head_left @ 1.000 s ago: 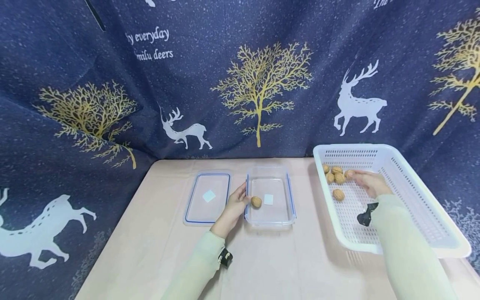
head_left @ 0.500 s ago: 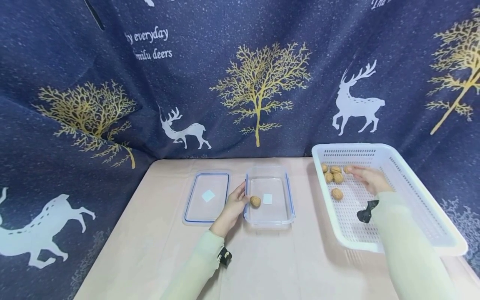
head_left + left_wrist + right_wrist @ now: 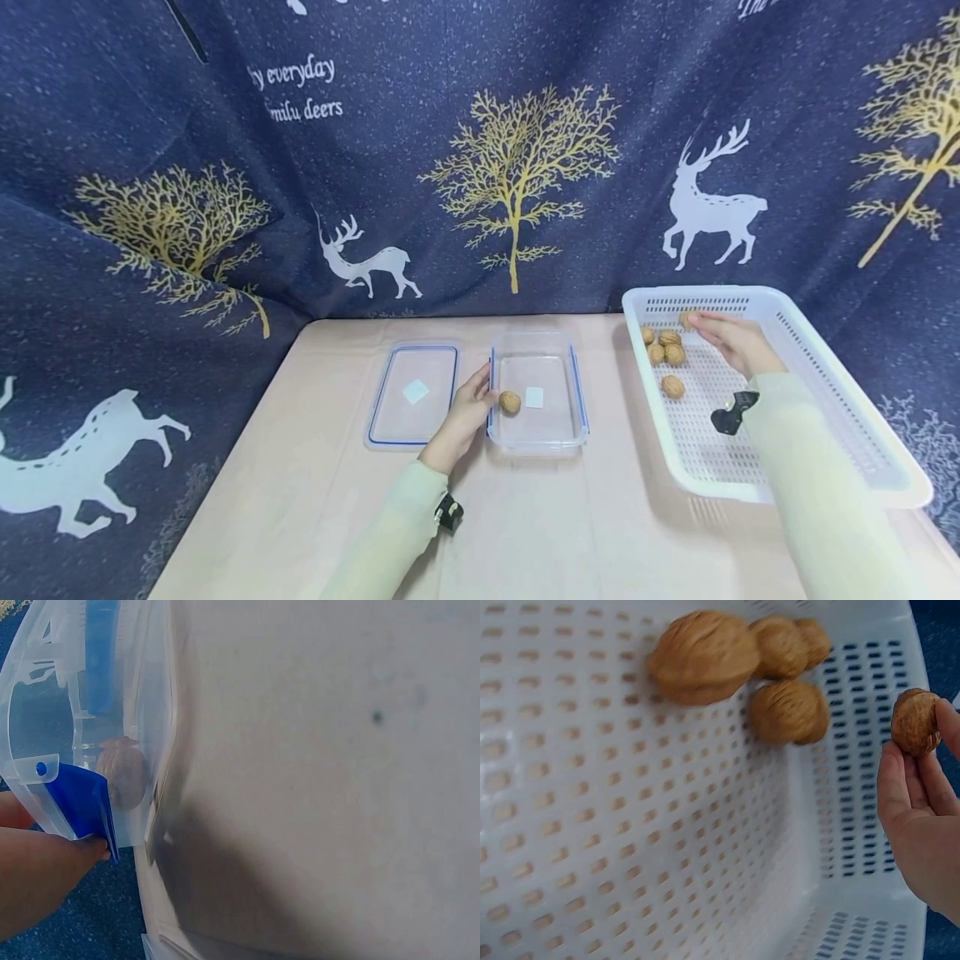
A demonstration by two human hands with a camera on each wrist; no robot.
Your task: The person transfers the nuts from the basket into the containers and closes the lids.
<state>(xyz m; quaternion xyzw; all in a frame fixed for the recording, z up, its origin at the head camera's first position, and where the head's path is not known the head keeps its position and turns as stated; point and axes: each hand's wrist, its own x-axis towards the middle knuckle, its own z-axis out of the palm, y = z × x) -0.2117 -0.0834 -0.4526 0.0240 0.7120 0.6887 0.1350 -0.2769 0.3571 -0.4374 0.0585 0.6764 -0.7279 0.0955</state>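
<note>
rough-shelled walnut (image 3: 916,720), perforated white plastic basket (image 3: 840,392), glossy clear plastic container (image 3: 577,400), matt table (image 3: 315,467)

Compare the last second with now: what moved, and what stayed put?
The right hand lifted one walnut in a fingertip grip, up and toward the basket's far wall. The other four walnuts lie as before. The left hand stays at the clear box, and the nut inside and the lid have not moved.

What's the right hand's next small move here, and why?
Probably carry the pinched walnut left to the clear container. The right hand holds it lifted above the white basket, the container holds only one walnut, and the left hand steadies its edge.
</note>
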